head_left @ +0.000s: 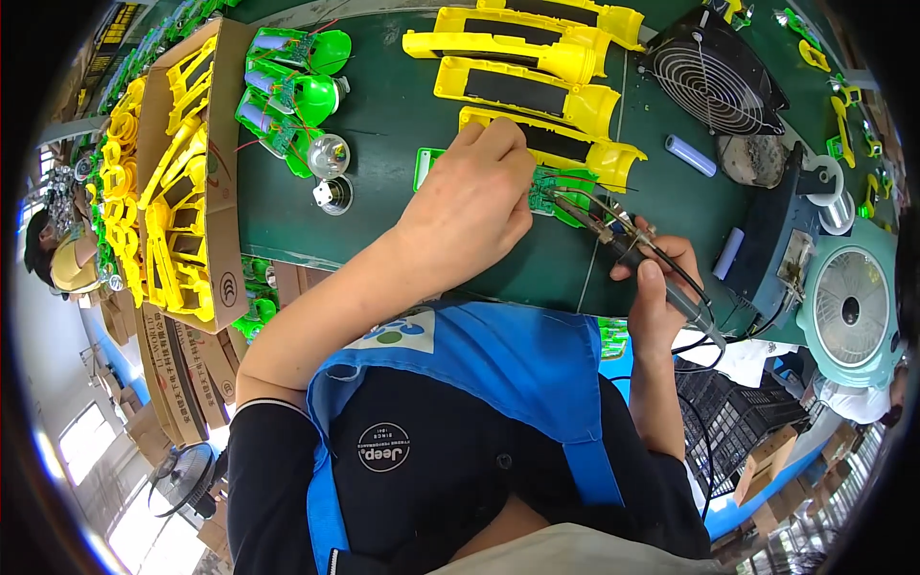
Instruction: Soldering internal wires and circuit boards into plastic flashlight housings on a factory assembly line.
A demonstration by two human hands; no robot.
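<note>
My right hand (663,278) is closed round a soldering iron (623,251), its tip at a green circuit board (544,192). A thin metal tube and black cable run along the iron. The board lies in a green plastic housing (426,168), showing on both sides of my left hand (470,201). That hand is closed over the housing, fingertips mostly hidden. Just beyond lie several yellow plastic shells (527,86) with dark inner panels. Red wires lead from the board area.
Green housings (278,115) with boards and batteries lie left, near a clear round bulb (330,156). A carton (225,182) holds yellow parts. At right are a black fan (709,72), a blue battery cell (690,155), a solder spool (836,206) and a pale green fan (850,305).
</note>
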